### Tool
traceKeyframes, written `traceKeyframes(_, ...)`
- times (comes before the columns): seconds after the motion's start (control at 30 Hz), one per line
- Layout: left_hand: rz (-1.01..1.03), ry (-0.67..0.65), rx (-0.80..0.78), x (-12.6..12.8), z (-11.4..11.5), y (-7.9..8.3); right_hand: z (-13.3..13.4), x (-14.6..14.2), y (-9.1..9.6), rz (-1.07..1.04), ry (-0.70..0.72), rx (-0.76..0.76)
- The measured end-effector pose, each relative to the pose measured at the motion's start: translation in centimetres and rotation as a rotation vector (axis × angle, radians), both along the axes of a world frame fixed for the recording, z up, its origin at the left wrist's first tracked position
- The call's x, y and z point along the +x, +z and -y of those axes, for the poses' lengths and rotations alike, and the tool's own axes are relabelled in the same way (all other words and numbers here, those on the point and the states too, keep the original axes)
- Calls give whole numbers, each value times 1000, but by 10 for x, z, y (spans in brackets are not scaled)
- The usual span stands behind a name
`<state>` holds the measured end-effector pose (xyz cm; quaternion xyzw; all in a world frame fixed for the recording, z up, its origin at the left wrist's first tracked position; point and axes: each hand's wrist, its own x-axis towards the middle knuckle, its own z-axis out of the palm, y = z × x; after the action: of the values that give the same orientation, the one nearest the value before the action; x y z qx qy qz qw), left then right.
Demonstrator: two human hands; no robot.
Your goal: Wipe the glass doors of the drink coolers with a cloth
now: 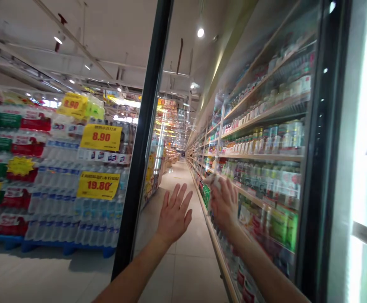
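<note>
A glass door (179,235) with a black frame stands in front of me, tilted in view. My left hand (175,212) is raised at the glass with its fingers spread and nothing in them; I cannot tell whether the palm touches the pane. To its right, my right hand (224,204) is up at the glass, slightly blurred, with a crumpled white cloth (213,181) under its fingers. Part of the cloth sticks out past the fingertips on the left, and the rest is hidden by the hand.
Shelves of bottles and cans (265,139) show in the glass on the right. Further right is a brightly lit cooler interior (365,126). At left, packs of bottled water (57,189) with yellow price signs (101,136) are stacked on blue pallets (66,246). Tiled floor (44,273) lies below.
</note>
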<state>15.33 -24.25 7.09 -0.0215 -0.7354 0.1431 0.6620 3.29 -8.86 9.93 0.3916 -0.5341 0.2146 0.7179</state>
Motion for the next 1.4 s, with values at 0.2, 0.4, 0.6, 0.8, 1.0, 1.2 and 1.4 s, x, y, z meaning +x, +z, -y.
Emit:
traceKeyframes(0.2, 20, -6, -71, 6, 11, -7, 1, 6, -8, -44, -35, 139)
traceKeyframes(0.4, 24, -15, -29, 8, 8, -12, 13, 15, -9, 36, 9, 72)
traceKeyframes(0.6, 21, -318, 2, 6, -26, -1, 38, 40, -25, 234, 240, 123)
traceKeyframes(0.8, 56, -308, -12, -9, -39, 16, 12, 36, -20, 356, 512, 230)
traceKeyframes(1.0, -55, -72, -60, -21, -41, 37, -16, -8, 3, 81, 121, -47)
traceKeyframes(1.2, -178, -40, 8, -1, 15, 96, -23, -27, 14, 54, -134, -84)
traceKeyframes(1.4, -101, -104, -229, -3, 23, 44, -18, -26, 6, 80, -155, -83)
